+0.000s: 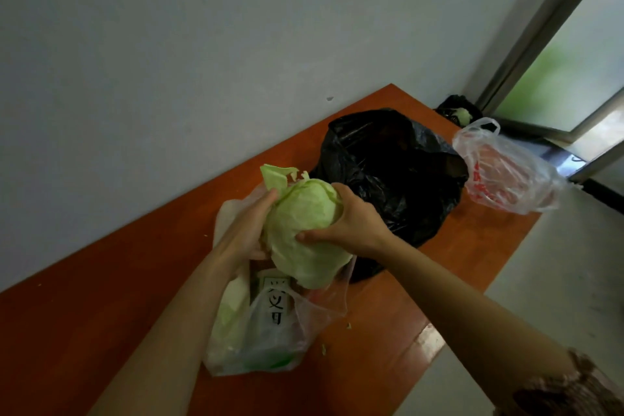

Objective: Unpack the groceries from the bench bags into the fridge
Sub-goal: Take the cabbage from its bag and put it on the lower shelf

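a big pale grey wall fills the top of the view. under it is an orange-brown counter that runs along the wall. to the right of the counter is a light floor, and in the far right corner there is a glass door with a grey frame.

a big black plastic bag sits on the far part of the counter, with its top open and crumpled. a whitish see-through bag with black letters and green print lies nearer, in the middle of the counter. something pale green and leafy shows through its left side. a clear bag with red print sits on the counter's right edge, touching the black bag.

a round light green cabbage is held over the open mouth of the whitish bag, in front of the black bag. one loose leaf sticks up at its top. i cannot tell if its bottom touches the bag.

both hands grip the cabbage. the left hand wraps its left side with curled fingers. the right hand curls over its right side, with the thumb pressed on the front.

a small black bag sits on the floor by the door, with something green in it. tiny leaf bits lie on the counter by the whitish bag.
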`<state>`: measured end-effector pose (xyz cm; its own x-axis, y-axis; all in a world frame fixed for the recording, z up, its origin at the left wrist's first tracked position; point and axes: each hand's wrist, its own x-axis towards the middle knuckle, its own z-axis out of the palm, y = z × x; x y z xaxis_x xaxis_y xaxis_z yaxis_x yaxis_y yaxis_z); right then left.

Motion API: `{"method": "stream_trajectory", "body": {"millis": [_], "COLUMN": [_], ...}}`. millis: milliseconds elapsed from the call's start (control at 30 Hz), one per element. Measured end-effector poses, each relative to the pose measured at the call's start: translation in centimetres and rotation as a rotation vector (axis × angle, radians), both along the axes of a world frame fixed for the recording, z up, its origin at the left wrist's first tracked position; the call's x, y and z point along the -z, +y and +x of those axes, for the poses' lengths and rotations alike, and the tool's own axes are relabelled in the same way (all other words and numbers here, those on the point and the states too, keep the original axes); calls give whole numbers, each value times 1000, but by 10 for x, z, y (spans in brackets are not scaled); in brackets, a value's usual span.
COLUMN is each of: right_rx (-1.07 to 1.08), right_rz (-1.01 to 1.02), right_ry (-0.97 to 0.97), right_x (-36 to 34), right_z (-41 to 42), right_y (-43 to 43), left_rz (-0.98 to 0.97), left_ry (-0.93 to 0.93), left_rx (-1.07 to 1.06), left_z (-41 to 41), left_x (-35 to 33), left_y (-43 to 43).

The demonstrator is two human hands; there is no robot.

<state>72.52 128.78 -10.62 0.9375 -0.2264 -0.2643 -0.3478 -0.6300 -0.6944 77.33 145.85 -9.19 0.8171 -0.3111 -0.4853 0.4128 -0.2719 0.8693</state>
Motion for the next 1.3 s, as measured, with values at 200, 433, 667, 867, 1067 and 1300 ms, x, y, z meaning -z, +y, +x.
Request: {"method": "stream_trajectory", "body": {"millis": [200, 433, 667, 867, 1067, 1300], "right_rx": [98, 168, 259, 399, 600, 816], "right_rz": [172, 399, 685, 985, 966, 839], "right_ry": [-103, -77, -97, -223, -433, -652], "right_x": [-45, -87, -93, -82, -106, -133], "right_z": [-14, -41, -93, -174, -280, -410], "right_y": [-15, -50, -109, -195, -319, -450], "left_rz": [25, 235, 310, 142, -148, -358], "left_ry": [-191, -347, -640, -737, -743, -763], "left_rx": [-39, 27, 89, 365, 562, 696], "left_z": [-1, -15, -60, -122, -198, -289], "left_x": [-45, -83, -120, -132, -146, -157], "left_y": [-1, -22, -76, -174, -322, -494]}}
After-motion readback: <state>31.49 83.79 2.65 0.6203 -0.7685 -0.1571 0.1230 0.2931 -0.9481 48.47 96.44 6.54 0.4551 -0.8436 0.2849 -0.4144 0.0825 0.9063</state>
